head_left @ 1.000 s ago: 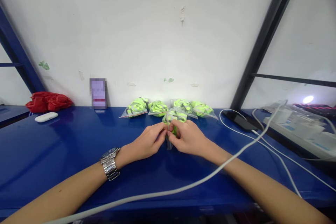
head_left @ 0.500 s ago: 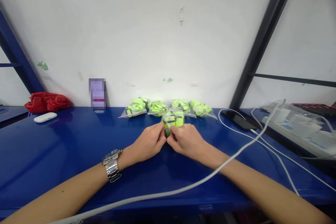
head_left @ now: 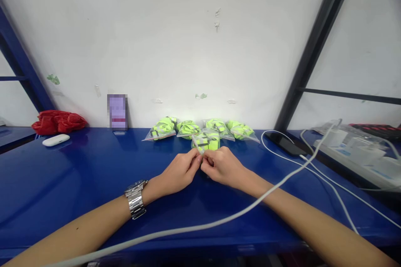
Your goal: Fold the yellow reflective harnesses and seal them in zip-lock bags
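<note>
A clear plastic bag with folded neon-yellow fabric and grey strips (head_left: 209, 142) lies on the blue table (head_left: 125, 162). At its near edge my left hand (head_left: 181, 171) pinches the plastic, a metal watch on its wrist. Right beside it, my right hand (head_left: 224, 169) has its fingers curled on the same edge, the fingertips of both hands almost touching. Behind stand several similar bags in a row, among them one at the left (head_left: 163, 128) and one at the right (head_left: 241, 129).
A white cable (head_left: 219, 226) crosses in front of my forearms. At the left are red plastic (head_left: 59, 122), a white case (head_left: 56, 140) and an upright phone (head_left: 118, 112). Another phone (head_left: 286, 144) and a power strip (head_left: 360, 154) lie at the right.
Both hands have shifted slightly along the near edge of the bag, and a pale strip of its plastic edge now shows slanting above my left fingertips.
</note>
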{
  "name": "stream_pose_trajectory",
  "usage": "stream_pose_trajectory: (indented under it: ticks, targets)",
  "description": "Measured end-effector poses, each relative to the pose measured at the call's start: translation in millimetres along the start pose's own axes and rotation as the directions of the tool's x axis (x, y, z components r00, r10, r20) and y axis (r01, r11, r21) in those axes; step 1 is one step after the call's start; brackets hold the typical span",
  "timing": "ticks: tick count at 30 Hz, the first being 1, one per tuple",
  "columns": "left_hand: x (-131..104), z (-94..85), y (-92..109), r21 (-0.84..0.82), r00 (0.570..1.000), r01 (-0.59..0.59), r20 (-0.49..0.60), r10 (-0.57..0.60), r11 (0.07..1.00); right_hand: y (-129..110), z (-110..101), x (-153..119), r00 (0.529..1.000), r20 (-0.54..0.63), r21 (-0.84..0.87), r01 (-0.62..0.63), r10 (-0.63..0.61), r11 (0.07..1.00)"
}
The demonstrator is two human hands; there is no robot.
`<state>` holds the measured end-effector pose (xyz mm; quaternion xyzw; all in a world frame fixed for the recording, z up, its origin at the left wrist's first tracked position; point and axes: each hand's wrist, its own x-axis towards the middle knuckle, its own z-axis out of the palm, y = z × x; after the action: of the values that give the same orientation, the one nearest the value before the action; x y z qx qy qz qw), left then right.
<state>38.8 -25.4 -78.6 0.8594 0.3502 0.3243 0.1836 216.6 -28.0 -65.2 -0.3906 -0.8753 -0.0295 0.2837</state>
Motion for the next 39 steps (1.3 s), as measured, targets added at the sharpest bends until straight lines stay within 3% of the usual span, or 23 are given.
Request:
stream_pose_trajectory:
  ticks: [6,11,15,19,22,24,27,30,32,35,37,39]
  targets:
    - [2.2,-2.6,0.9,0.009,0.999,0.013,-0.034,-0.013,1.0,-1.4,1.3,-0.2,0.997,-0.067,0.036,0.028,-0.026,0.999]
    - [0.6,0.2,-0.4,0.081,0.992,-0.001,-0.126,0.012,0.997,-1.5,-2.5,1.1,0.991,-0.122,-0.123,0.035,-0.05,0.992]
    - [3.6,-3.4,-7.4,0.196,0.969,0.097,-0.244,-0.047,0.976,6.9,-17.6,5.3,0.975,-0.222,-0.24,-0.081,0.027,0.967]
    - [8.7,-15.1,-13.7,0.282,0.91,0.27,-0.387,-0.148,0.921,16.3,-30.7,8.0,0.92,-0.366,-0.251,-0.244,0.141,0.937]
    - [7.3,-20.8,-14.7,0.34,0.903,0.349,-0.371,-0.216,0.873,16.8,-30.8,6.8,0.958,-0.28,-0.165,-0.111,0.061,0.98]
    - [4.4,-21.4,-15.2,0.337,0.916,0.341,-0.328,-0.23,0.877,14.7,-28.6,5.2,0.981,-0.195,-0.077,0.008,-0.023,0.997]
    - [2.2,-19.3,-17.6,0.218,0.958,0.221,-0.23,-0.169,0.951,12.9,-26.5,3.9,0.99,-0.1,0.051,0.104,-0.098,0.993]
    - [3.6,-16.9,-21.6,0.093,0.97,0.174,-0.185,-0.154,0.98,18.1,-26.0,4.6,0.99,-0.132,0.088,0.07,-0.058,0.994]
    - [5.4,-16.8,-24.2,0.011,0.953,0.193,-0.241,-0.185,0.981,26.2,-25.8,5.7,0.969,-0.238,0.055,-0.057,0.068,0.997]
    - [8.6,-18.8,-26.1,-0.229,0.902,0.196,-0.34,-0.268,0.953,41.5,-25.6,7.9,0.902,-0.356,0.062,-0.237,0.243,0.97]
    - [11.1,-19.7,-25.8,-0.417,0.866,0.166,-0.371,-0.334,0.894,50.2,-24.7,9.3,0.898,-0.307,0.149,-0.283,0.316,0.948]
    - [13.5,-19.3,-24.9,-0.556,0.83,0.149,-0.38,-0.409,0.818,55.2,-21.6,10.2,0.927,-0.143,0.321,-0.288,0.347,0.902]
